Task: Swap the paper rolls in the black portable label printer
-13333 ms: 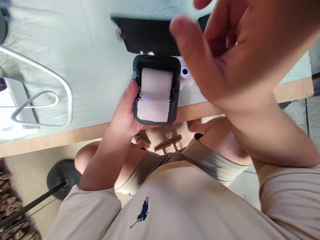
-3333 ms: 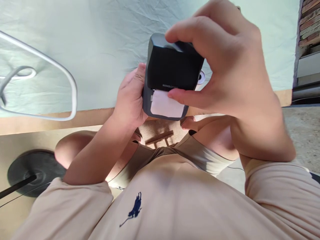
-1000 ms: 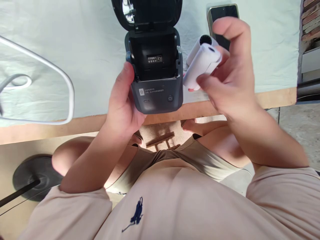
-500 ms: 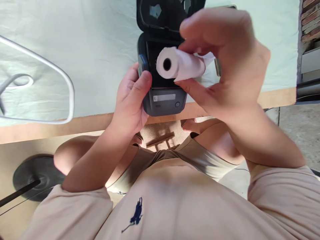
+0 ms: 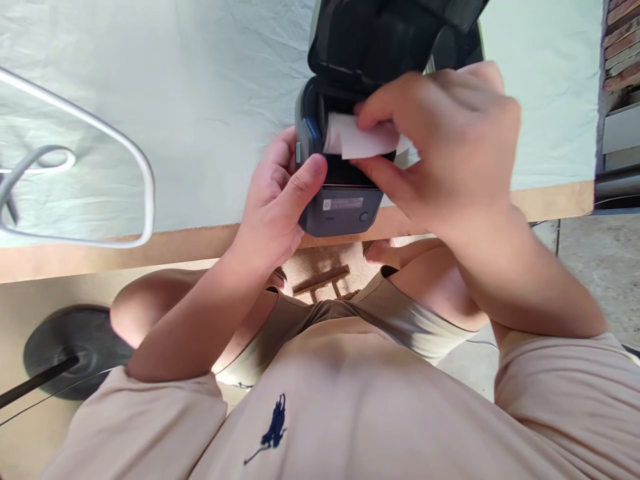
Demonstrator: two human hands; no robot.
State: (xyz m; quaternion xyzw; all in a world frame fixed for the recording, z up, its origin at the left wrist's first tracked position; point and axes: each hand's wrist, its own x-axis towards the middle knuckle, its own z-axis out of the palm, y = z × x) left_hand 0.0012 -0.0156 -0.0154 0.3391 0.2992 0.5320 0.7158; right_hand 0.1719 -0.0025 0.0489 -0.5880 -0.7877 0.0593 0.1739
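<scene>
My left hand wraps round the left side of a small dark label printer, its thumb on the front edge. The printer's lid stands raised at the far side. Between the thumb and fingers of my right hand is a white paper roll. The roll lies partly inside the printer's compartment, its left end near the inner wall. A loose flap of paper hangs over the roll's front. My right fingers hide its right end.
A white looped cable or tube stands at the left of the cloth-covered table. A dark object lies behind the raised lid. A round black base with a pole stands on the floor at left.
The paper roll has gone from above the printer down into its compartment, held by my right hand. The printer and my left hand have shifted a little to the right.
</scene>
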